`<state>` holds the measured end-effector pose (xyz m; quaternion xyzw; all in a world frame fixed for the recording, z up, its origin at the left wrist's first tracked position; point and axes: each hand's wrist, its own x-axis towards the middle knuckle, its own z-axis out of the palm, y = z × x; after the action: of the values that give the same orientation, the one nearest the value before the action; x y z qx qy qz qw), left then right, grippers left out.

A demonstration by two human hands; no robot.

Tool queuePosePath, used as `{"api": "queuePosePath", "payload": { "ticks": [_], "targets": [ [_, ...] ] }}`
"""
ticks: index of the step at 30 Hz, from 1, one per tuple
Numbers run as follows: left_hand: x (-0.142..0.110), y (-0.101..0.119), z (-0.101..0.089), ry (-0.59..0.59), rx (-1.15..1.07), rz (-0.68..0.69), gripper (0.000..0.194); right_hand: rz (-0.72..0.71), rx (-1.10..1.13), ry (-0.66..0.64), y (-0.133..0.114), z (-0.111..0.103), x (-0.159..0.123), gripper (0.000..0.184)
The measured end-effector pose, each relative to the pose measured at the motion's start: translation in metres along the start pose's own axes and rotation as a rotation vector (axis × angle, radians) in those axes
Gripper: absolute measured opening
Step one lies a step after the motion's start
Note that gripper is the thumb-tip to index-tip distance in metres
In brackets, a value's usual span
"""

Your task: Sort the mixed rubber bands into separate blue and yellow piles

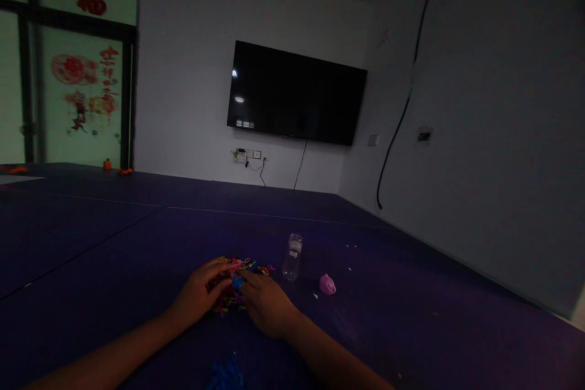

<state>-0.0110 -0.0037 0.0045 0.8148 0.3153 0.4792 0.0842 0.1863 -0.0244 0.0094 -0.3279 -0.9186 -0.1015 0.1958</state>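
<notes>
Both my hands rest on the dark purple mat point(114, 244) over a heap of small coloured loops point(237, 265). My left hand point(201, 292) lies on the left side of the heap with its fingers curled onto it. My right hand point(265, 301) is on the right side, its fingers pinched round a small blue piece point(237, 283). The room is dim, so I cannot make out what the left fingers hold. A clear plastic jar point(292, 257) stands just right of the heap, and a pink lump point(327, 284) lies further right.
A blue thing point(227, 373) lies near the bottom edge between my forearms. A black television point(295, 92) hangs on the far wall, with a socket and cables below it. Glass doors with red decorations point(82, 85) stand at the left. A wall runs along the right.
</notes>
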Motion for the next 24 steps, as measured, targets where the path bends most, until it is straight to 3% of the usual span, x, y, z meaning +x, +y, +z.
{"api": "queuePosePath", "payload": {
  "ticks": [7,14,24],
  "targets": [
    [0.000,-0.001,0.000,-0.011,0.015,-0.015,0.028,-0.021,0.005,-0.008,0.001,0.001,0.000,0.029],
    [-0.007,-0.011,0.004,-0.101,-0.044,-0.026,0.034,-0.053,-0.009,-0.005,0.003,0.004,0.000,0.032],
    [-0.007,-0.002,0.001,-0.190,-0.042,-0.011,0.038,-0.066,-0.020,-0.026,0.002,0.004,0.000,0.033]
  ]
}}
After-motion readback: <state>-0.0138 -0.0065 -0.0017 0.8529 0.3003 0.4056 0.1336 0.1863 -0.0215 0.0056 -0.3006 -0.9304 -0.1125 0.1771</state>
